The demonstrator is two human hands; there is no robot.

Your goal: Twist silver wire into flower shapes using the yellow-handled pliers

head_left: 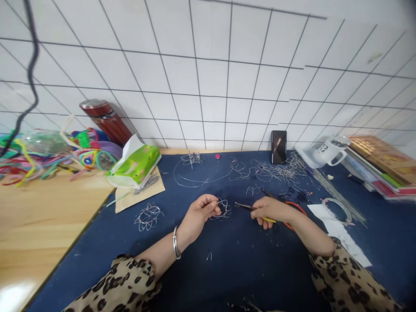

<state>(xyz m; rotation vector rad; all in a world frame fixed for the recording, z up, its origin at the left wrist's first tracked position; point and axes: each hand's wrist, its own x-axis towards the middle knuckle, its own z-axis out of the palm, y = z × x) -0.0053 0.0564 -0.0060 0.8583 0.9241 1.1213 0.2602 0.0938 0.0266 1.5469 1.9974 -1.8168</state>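
My left hand [200,215] pinches a small loop of bent silver wire [225,209] over the dark blue mat. To its right, my right hand [267,211] is closed round pliers [244,207] with a yellow handle. The dark jaws point left, a short gap away from the wire loop. A second bent-wire ring [149,216] lies on the mat left of my left hand. Below the hands rests a small bent wire piece [209,256]. Orange-red handles [297,209] of another tool show partly behind my right forearm.
Wire scraps [279,170] spread at the back right near a black phone [278,147]. A white mug [334,150] and stacked books [386,162] stand right. A wire coil [337,211] lies on paper. At left are a tissue pack [134,164], a red thermos [107,121] and colourful pipe cleaners [29,156].
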